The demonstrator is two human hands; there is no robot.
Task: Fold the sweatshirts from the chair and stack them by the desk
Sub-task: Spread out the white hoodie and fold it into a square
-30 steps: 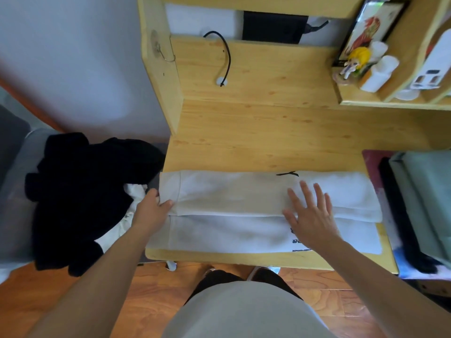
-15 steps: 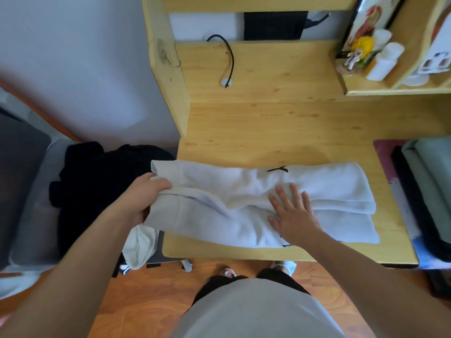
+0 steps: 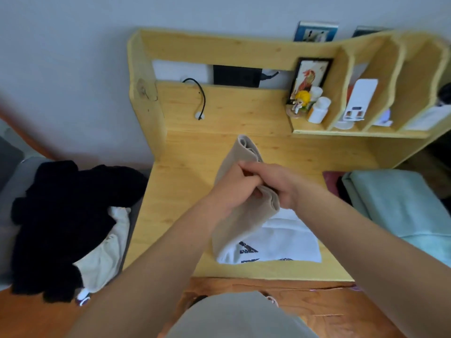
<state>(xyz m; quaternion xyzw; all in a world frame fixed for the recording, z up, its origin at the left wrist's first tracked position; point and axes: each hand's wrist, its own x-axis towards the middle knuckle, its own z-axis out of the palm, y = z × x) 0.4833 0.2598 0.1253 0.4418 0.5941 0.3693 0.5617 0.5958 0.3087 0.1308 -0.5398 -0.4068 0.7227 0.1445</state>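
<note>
**White sweatshirt half-folded, both hands on the raised end**

Pale wall at the back, wooden floor near the bottom, and a light wood surface (image 3: 175,215) with a shelf unit (image 3: 380,76) running along its far right. On the left sits a grey chair (image 3: 14,191) piled with a black sweatshirt (image 3: 61,215) and a cream one (image 3: 107,250) poking out from under it. Over on the right there's a folded mint-green stack (image 3: 400,203) with something dark and a maroon edge beside it.

The white sweatshirt (image 3: 275,240) lies on the near middle of the surface, black logo print showing at its near edge. One end of it is lifted up off the surface and stands as a folded flap. The left hand (image 3: 231,191) has a clenched grip on that flap from the left, and the right hand (image 3: 275,181) grasps the same folded edge from the right, fingers curled over it. The two hands touch each other.

Small stuff in the shelf: a framed picture (image 3: 312,74), a yellow-haired figurine (image 3: 301,101), a white bottle (image 3: 319,111). A black cable (image 3: 201,98) hangs on the back panel.
</note>
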